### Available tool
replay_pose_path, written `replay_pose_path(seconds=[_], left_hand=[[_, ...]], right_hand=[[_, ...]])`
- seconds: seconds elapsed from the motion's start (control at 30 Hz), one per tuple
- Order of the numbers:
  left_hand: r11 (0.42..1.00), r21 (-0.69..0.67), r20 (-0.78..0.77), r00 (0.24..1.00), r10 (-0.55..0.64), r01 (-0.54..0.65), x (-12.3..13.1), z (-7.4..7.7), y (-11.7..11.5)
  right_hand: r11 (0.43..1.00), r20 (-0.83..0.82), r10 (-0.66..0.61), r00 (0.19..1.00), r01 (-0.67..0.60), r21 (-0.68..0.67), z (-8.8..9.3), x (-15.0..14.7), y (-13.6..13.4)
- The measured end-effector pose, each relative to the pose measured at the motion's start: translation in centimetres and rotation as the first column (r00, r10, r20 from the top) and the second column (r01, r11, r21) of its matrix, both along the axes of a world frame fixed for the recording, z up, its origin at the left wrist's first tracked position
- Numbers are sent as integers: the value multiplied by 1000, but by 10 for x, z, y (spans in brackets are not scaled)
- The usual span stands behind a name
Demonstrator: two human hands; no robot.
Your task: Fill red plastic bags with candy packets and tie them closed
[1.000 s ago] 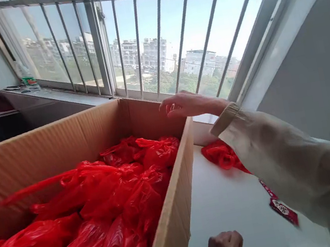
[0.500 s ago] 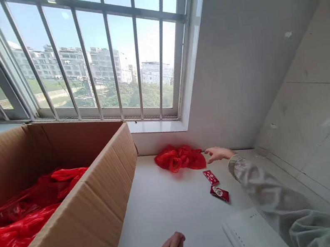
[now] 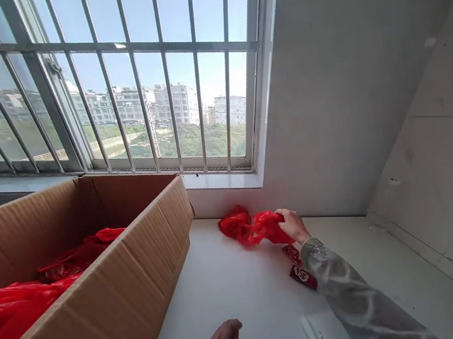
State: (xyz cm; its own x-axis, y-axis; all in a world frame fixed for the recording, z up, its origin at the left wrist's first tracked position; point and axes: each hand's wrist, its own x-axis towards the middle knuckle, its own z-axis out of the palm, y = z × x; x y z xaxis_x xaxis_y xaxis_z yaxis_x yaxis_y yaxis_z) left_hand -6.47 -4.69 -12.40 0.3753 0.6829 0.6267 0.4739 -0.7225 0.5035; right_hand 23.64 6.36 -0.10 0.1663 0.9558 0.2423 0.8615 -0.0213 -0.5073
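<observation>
While red bag point(image 3: 269, 226) in right hand point(image 3: 294, 226), red bundles point(image 3: 12, 303) inside cardboard box point(image 3: 146, 261).

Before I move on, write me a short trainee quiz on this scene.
1. Which hand grips the crumpled red plastic bag?
2. True or false: the large brown cardboard box is closed at the top.
3. Where do the two small, rectangular red printed packets lie? A) inside the box; B) on the white tabletop; C) on the windowsill.

Key: 1. The right hand. 2. False; the box's top is open. 3. B.
</observation>
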Motion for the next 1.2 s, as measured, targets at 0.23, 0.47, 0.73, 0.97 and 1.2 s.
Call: replay_pose_path(seconds=[0.23,0.47,0.73,0.97,1.2], left_hand=[[991,103,85,994,75,-84,22,80,10],[925,-289,-65,959,-277,248,18,105,32],[841,-481,522,851,48,248,-2,90,46],[775,-572,561,818,129,270,-10,85,45],[972,-208,-171,974,-148,112,8,126,25]], right_hand=[[961,-133,277,952,-275,32,-8,-54,-77],[902,-331,428,841,-421,97,-23,-93,-106],[946,-470,325,820,-280,164,-28,-73,-117],[924,-460,342,820,-382,6,-37,-52,-128],[934,-327,351,877,-351,61,-20,-94,-121]])
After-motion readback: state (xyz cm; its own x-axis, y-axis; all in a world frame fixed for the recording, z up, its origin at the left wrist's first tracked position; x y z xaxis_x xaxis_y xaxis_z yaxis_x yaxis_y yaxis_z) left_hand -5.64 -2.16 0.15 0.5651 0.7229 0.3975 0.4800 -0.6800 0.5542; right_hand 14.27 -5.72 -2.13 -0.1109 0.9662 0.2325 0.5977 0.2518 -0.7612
